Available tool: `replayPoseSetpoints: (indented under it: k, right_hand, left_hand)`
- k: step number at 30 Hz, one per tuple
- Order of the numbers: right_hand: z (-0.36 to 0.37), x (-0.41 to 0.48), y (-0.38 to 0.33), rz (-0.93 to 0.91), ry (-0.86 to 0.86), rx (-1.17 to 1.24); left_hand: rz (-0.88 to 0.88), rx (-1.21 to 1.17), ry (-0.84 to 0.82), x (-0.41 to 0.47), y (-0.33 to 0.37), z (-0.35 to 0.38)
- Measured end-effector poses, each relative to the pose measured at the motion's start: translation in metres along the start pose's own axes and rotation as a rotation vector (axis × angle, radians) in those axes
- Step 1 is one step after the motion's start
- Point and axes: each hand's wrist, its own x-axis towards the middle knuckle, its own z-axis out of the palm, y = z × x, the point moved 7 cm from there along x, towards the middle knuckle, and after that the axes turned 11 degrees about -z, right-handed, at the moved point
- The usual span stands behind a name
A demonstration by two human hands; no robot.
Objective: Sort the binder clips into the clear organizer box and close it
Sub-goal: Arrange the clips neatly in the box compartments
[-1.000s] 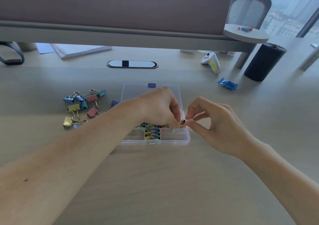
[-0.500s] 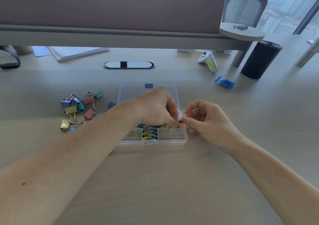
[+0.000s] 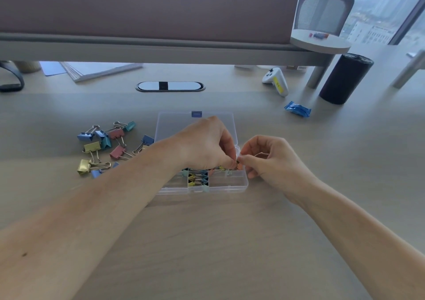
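The clear organizer box (image 3: pixel 230 184) lies open on the desk, its lid (image 3: pixel 174 124) flat behind it. Several coloured binder clips (image 3: pixel 197 180) fill its middle compartments. Over the box's right side, my left hand (image 3: pixel 207 145) and my right hand (image 3: pixel 273 159) both pinch one small pink binder clip (image 3: pixel 238 164) with their fingertips. Most of that clip is hidden by the fingers. A loose pile of binder clips (image 3: pixel 105 145) in blue, pink, yellow and teal lies on the desk left of the box.
A blue wrapped packet (image 3: pixel 297 109) and a white controller (image 3: pixel 277 81) lie at the back right, near a black cylinder (image 3: pixel 345 78). A stack of papers (image 3: pixel 101 69) sits back left. A cable grommet (image 3: pixel 170 86) is behind the box.
Both hands have lowered together with the pinched clip, from above the box's right edge down to its right compartment. The loose pile has not moved.
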Motion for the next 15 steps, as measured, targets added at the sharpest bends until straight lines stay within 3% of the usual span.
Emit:
replayPoseSetpoints:
  k: [8, 15]
  right_hand:
    - [0.004, 0.0, 0.0, 0.083, -0.029, 0.074]
    - [-0.005, -0.009, -0.011, -0.169, -0.153, -0.111]
  left_hand:
    - [-0.004, 0.002, 0.019, -0.001, -0.002, -0.001]
    - [-0.021, -0.007, 0.023, -0.001, -0.002, -0.001]
